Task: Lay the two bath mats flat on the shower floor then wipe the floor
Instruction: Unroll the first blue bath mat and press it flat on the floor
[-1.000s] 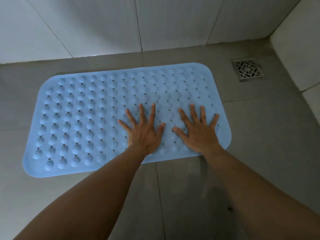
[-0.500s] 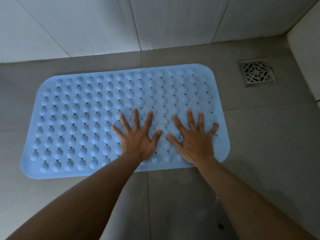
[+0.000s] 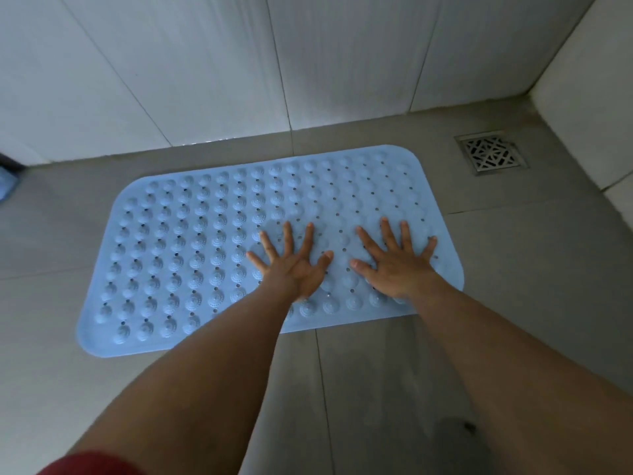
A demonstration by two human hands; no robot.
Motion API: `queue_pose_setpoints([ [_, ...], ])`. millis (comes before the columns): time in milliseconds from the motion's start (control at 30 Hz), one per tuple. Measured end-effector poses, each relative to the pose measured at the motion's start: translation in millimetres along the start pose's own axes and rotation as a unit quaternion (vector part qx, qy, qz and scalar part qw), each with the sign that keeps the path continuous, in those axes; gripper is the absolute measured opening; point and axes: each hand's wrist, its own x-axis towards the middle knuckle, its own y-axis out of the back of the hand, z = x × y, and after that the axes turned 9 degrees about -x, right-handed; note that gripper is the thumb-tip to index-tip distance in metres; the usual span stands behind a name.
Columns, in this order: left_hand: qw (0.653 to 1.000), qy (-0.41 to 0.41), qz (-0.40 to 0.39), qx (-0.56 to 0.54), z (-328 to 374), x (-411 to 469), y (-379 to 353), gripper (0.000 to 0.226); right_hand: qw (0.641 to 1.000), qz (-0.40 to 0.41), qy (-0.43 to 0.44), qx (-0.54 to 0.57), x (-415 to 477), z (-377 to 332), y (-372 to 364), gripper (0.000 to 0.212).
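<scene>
Your left hand (image 3: 294, 269) and right hand (image 3: 399, 265) lie flat and spread open on the blue bath mat (image 3: 191, 255).
Both palms press its right half near the front edge, gripping nothing. The mat lies flat on the grey shower floor (image 3: 534, 289), its long side along the white tiled wall (image 3: 205, 63). A metal drain (image 3: 492, 154) sits in the far right corner, apart from the mat. Something blue (image 3: 5, 184) shows at the left edge; you cannot tell what it is.

Cam tilted up; blue obj (image 3: 7, 183) (far left) + red sleeve (image 3: 96, 464) appear.
</scene>
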Motion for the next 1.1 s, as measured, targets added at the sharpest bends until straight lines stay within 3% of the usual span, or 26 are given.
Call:
queue_pose_setpoints([
  [133,0.997,-0.06,0.042,-0.016,-27,-20,7,0.071,1.0,0.005,-0.019,0.017,-12,-22,19,0.076],
  [333,0.992,-0.069,0.107,0.002,-83,-56,49,0.066,0.997,0.069,0.023,-0.009,-42,-85,60,0.069],
  [800,0.965,0.001,0.262,-0.017,-250,-135,225,0.068,0.975,0.174,0.13,-0.05,-72,-282,195,0.07],
  [1100,0.946,0.066,0.307,-0.079,-358,-157,324,0.066,0.95,0.207,0.218,-0.079,-60,-422,285,0.07],
])
